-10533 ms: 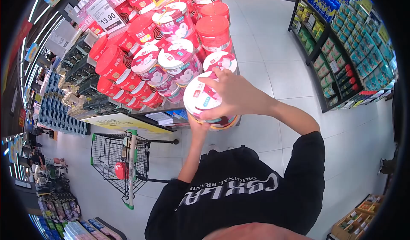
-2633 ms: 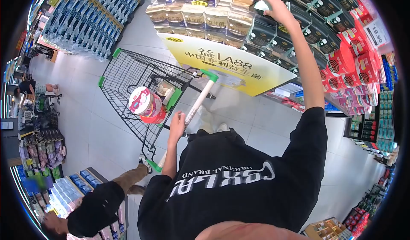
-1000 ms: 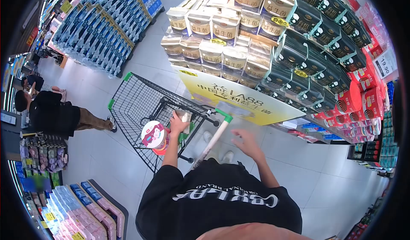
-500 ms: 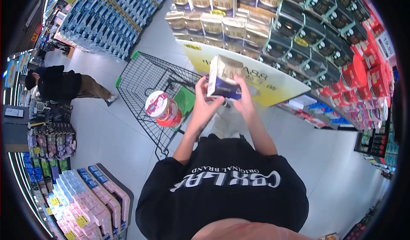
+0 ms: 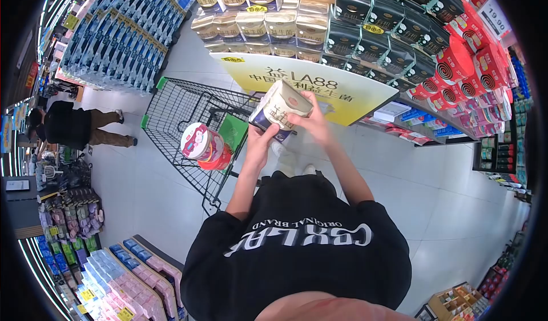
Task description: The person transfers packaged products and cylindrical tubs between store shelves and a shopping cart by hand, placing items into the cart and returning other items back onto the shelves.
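A gold and purple sanitary pad pack (image 5: 278, 105) is held tilted in front of my chest, between both hands. My left hand (image 5: 260, 143) grips its lower left end, thumb on the near face. On the other side, my right hand (image 5: 312, 122) is closed around the right edge, with the thumb over the printed front. Left of my hands stands a black wire shopping cart (image 5: 166, 124). In it lie a round tub (image 5: 200, 141) with a white and pink lid and a red item partly hidden under it.
A display of similar gold packs (image 5: 251, 27) and dark green packs (image 5: 382, 15) rises ahead, behind a yellow sign board (image 5: 354, 108). Red tubs (image 5: 454, 69) stand at right. A person in black (image 5: 65, 124) is at far left. Pink and blue packs (image 5: 123, 281) are stacked at lower left.
The pack has turned and tilted, with its front now facing up toward me. My right hand has moved its thumb onto the front. The view has shifted, and the person at left has changed stance.
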